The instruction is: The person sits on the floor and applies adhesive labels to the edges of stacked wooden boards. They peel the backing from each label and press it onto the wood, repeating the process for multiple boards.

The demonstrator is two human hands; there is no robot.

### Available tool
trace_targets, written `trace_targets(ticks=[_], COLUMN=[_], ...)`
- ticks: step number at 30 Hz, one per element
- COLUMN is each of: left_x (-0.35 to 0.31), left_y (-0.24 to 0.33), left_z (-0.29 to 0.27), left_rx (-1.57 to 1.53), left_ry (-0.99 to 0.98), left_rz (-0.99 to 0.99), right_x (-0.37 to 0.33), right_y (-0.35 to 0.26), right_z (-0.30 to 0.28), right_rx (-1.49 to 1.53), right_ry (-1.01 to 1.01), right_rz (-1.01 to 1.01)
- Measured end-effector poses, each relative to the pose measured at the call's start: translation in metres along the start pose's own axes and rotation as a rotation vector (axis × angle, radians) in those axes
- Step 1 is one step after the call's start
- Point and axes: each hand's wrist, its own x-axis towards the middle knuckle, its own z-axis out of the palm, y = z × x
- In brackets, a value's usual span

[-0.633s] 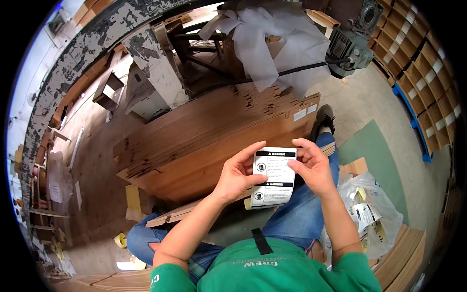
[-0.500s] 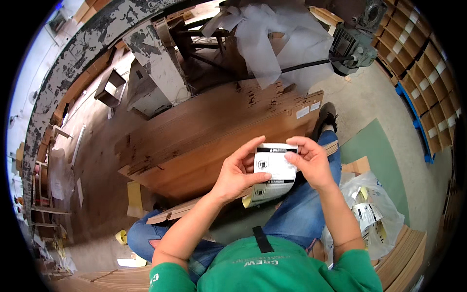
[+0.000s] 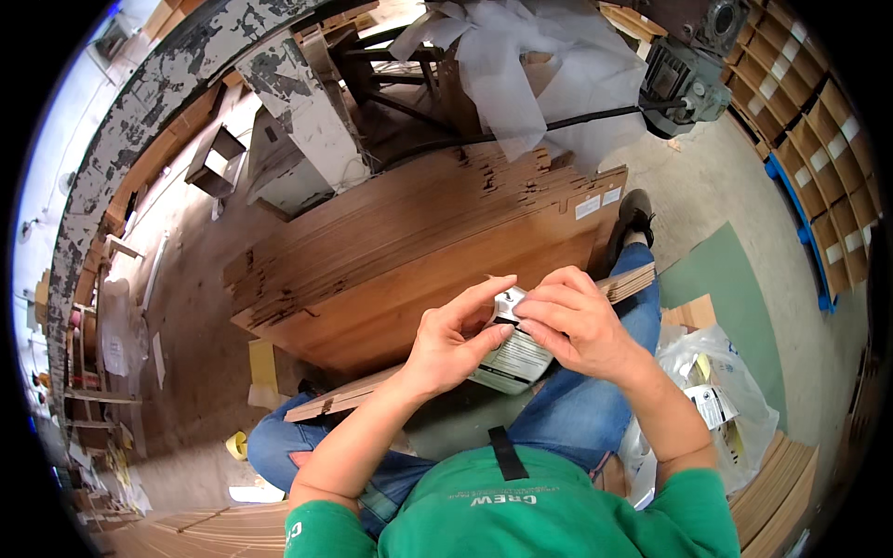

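A strip of white printed labels [image 3: 514, 363] with black bands hangs between my hands, above my lap. Its upper end is bent and partly hidden by my fingers. My left hand [image 3: 451, 342] grips the strip's left side, with the thumb against it and the forefinger stretched along the top. At the upper right, the bunched thumb and fingers of my right hand [image 3: 579, 325] pinch the bent end. Just beyond my hands, narrow flat cardboard pieces [image 3: 344, 398] lie across my legs.
Folded cardboard sheets [image 3: 409, 270] stand in a stack in front of me. A clear plastic bag [image 3: 749, 409] with label scraps sits at my right, beside more cardboard [image 3: 777, 488]. A motor [image 3: 684, 84] hangs at upper right, near cartons on a blue pallet [image 3: 802, 232].
The strip lay flatter and faced up between my spread hands; now its upper end is bent over. My right hand has moved inward and closed on that end.
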Motion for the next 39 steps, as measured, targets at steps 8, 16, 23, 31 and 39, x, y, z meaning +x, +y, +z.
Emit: trace_targets(ticks=[8, 16, 23, 31, 39], left_x=[-0.002, 0.008, 0.024, 0.073, 0.108], left_y=[0.021, 0.019, 0.005, 0.000, -0.026], left_z=[0.003, 0.003, -0.012, 0.010, 0.023], left_rx=[0.406, 0.129, 0.132, -0.196, -0.356], left_ry=[-0.026, -0.058, -0.187, -0.381, -0.399], left_rz=[0.029, -0.089, -0.285, -0.537, -0.614], right_x=[0.011, 0.010, -0.007, 0.008, -0.032], right_y=[-0.010, 0.007, 0.067, 0.066, 0.127], right_z=[0.000, 0.000, -0.005, -0.006, -0.023], right_rx=[-0.133, 0.145, 0.735, -0.309, 0.346], right_ry=[-0.034, -0.061, 0.317, 0.382, 0.402], right_rz=[-0.082, 0.076, 0.868, -0.065, 0.612])
